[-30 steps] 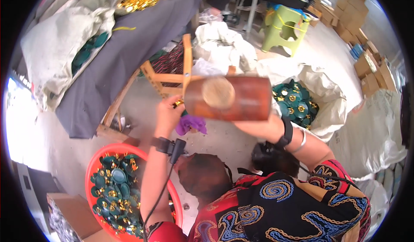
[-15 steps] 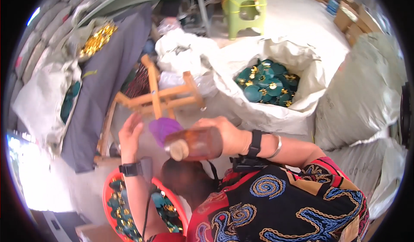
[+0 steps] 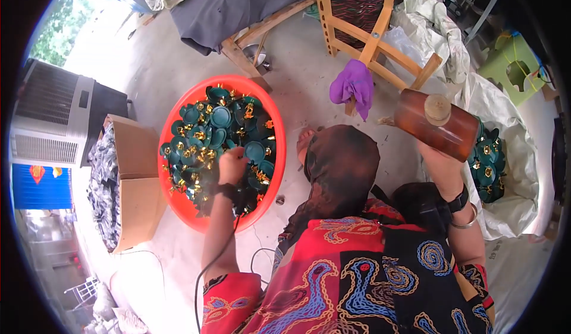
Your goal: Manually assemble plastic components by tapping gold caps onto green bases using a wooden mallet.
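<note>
My right hand (image 3: 439, 162) is wrapped round an amber-brown see-through bottle (image 3: 410, 115) tipped on its side, with a pale cork-like stopper (image 3: 438, 109) facing up. The bottle's narrow end points left toward a purple cloth (image 3: 353, 85) on a wooden stand (image 3: 372, 45). In the red basin (image 3: 178, 111) at the left, my left hand (image 3: 232, 166) reaches among many dark green round pieces (image 3: 220, 118) with gold parts. Its fingers are curled closed; whatever is between them cannot be made out.
A cardboard box (image 3: 138, 155) of dark grey pieces stands left of the basin, before an air cooler (image 3: 50, 114). At the right, a white woven sack (image 3: 516, 179) holds more green pieces. A grey cloth (image 3: 238, 13) covers something at the back, and a green stool (image 3: 514, 66) stands far right.
The view has swung left. My left hand, open and raised beside the purple cloth before, has come down into the basin. My right hand still grips the bottle, now farther right from the cloth.
</note>
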Action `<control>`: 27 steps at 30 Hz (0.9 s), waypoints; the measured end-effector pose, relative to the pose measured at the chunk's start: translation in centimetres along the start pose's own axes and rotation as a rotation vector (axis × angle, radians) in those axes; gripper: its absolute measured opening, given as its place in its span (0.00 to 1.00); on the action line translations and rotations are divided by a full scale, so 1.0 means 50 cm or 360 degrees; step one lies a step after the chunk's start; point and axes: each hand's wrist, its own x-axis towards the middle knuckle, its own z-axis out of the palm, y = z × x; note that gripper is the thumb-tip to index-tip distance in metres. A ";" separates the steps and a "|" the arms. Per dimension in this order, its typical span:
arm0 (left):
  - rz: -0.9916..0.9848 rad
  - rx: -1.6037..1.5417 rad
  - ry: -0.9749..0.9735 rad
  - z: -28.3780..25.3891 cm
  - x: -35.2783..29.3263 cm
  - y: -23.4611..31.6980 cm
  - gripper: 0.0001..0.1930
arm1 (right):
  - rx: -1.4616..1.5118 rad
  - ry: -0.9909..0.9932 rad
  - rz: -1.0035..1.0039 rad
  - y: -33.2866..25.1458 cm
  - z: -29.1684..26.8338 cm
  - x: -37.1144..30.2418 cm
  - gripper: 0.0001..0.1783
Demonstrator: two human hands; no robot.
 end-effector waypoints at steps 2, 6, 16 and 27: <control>0.0062 0.0256 0.0067 0.051 0.002 0.029 0.22 | 0.0070 0.0043 -0.0048 0.002 0.003 0.001 0.27; -0.0150 0.0787 -0.0023 0.118 0.025 0.084 0.29 | -0.0056 -0.0079 0.0041 -0.003 0.005 -0.005 0.28; -0.0142 0.0497 -0.0121 0.031 0.102 0.052 0.13 | -0.0155 -0.0048 0.0306 0.011 -0.017 0.014 0.21; 0.0089 -0.2015 -0.0739 0.046 0.267 0.525 0.15 | 0.0073 0.0162 0.0086 -0.061 0.061 0.181 0.14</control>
